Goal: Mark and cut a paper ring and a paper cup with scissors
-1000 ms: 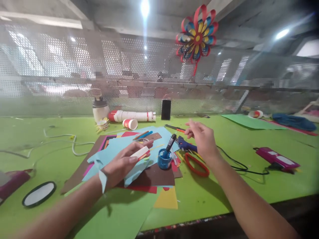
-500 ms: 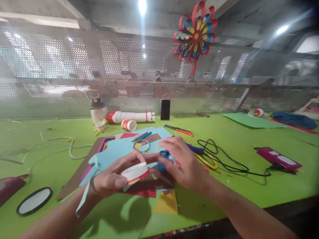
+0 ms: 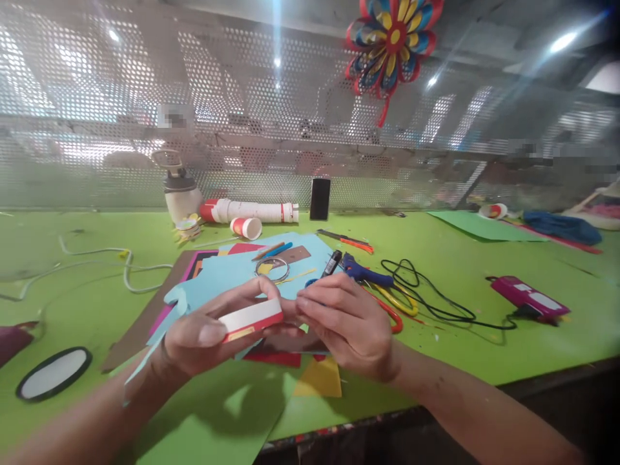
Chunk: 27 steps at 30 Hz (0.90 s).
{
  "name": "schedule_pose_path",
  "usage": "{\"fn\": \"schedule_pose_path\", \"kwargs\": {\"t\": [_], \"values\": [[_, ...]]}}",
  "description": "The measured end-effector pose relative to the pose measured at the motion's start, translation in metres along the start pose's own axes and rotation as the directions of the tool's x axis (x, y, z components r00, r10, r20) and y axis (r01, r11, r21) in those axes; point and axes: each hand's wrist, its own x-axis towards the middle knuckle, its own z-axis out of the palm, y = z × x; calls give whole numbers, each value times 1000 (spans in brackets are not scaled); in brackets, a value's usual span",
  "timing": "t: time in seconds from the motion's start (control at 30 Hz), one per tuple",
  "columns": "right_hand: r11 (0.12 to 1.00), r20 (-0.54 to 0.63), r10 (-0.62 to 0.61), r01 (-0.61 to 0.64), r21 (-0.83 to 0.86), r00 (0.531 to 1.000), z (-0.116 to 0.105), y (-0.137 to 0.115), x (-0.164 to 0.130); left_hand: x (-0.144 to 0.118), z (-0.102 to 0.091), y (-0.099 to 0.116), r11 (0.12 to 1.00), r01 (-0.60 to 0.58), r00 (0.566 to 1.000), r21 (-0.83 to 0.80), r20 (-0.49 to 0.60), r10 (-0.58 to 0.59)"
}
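Held on its side in my left hand [image 3: 203, 336] is a short white ring with a red edge [image 3: 252, 318], which looks like a section cut from a paper cup. The thumb presses on its near end. My right hand [image 3: 349, 316] is close beside it, fingers drawn together near the left fingertips. Anything between those fingers is hidden. Just behind the right hand are a black cylindrical object [image 3: 332, 263] and part of a blue thing, mostly covered. A pale blue paper strip [image 3: 145, 365] hangs by my left wrist.
Light blue paper [image 3: 223, 278] lies under a round clear ring [image 3: 272, 268] and pencils. A blue glue gun [image 3: 368, 272] with a black cord lies right, beside yellow and red handles [image 3: 404, 300]. Paper cups [image 3: 246, 227], a stacked cup tube [image 3: 252, 211] and a phone [image 3: 320, 199] stand behind.
My right hand has moved off the blue object and in towards the left fingertips, its fingers now together. The white ring is tilted more edge-on. The whole view has shifted slightly.
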Motion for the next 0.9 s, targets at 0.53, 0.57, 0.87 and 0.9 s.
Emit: {"fn": "schedule_pose_path", "kwargs": {"t": [0.53, 0.57, 0.87, 0.9], "values": [[992, -33, 86, -82, 92, 996, -6, -18, 10, 0, 6, -6, 988, 36, 998, -149, -37, -42], [991, -30, 95, -92, 101, 995, -7, -19, 10, 0, 6, -6, 987, 38, 999, -155, -32, -44], [972, -20, 202, -198, 125, 979, -5, -14, 1, 1, 6, -4, 989, 33, 998, -143, -42, -39], [975, -4, 188, -186, 123, 982, -5, -12, 1, 0, 6, -4, 990, 32, 998, -137, -43, -38]]}}
